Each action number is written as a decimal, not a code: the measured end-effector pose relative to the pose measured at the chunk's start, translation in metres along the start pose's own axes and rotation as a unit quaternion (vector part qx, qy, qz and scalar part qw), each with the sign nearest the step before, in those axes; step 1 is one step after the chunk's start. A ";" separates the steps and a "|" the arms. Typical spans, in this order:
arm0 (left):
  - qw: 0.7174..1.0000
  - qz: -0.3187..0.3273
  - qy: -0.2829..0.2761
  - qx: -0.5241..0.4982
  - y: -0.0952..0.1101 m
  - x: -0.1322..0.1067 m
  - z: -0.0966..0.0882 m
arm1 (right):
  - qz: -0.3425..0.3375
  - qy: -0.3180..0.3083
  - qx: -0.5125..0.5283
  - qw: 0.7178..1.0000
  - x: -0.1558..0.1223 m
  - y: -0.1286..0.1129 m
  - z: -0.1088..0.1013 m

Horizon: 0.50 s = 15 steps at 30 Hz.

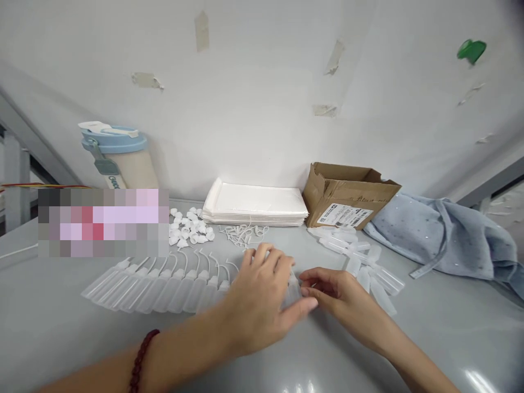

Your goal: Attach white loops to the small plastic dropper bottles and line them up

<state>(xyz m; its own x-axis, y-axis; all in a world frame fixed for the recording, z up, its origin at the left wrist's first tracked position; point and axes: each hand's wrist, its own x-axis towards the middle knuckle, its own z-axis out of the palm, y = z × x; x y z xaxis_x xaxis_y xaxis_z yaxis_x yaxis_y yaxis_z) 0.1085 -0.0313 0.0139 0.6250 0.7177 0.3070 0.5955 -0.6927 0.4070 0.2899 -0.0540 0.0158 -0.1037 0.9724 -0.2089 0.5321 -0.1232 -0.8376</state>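
Observation:
My left hand (260, 297) lies over the right end of a row of several clear plastic squeeze bottles (159, 284) with thin bent nozzles, laid side by side on the grey table (61, 338). Its fingers curl around one small clear bottle (293, 288). My right hand (339, 297) meets it from the right, fingertips pinched on the same bottle. A dark red bead bracelet (141, 360) circles my left wrist.
Loose white caps (190, 228) and thin white nozzle tubes (241, 234) lie behind the row. A stack of white trays (254, 204), an open cardboard box (347, 196), a pile of bare bottles (360, 262), a blue-grey cloth (442, 234) and a lidded tumbler (118, 155) stand along the wall.

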 end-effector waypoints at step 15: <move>0.999 -0.005 -0.037 0.010 -0.066 0.016 -0.022 | -0.087 0.271 -0.289 0.914 0.017 0.024 -0.033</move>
<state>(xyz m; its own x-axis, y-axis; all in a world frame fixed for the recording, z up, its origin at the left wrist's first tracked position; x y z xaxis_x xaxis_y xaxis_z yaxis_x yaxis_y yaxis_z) 0.0685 0.0278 0.0106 0.6539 0.7184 0.2373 0.6119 -0.6866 0.3925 0.3283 -0.0341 0.0084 0.1185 0.9421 0.3138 0.9187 0.0159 -0.3947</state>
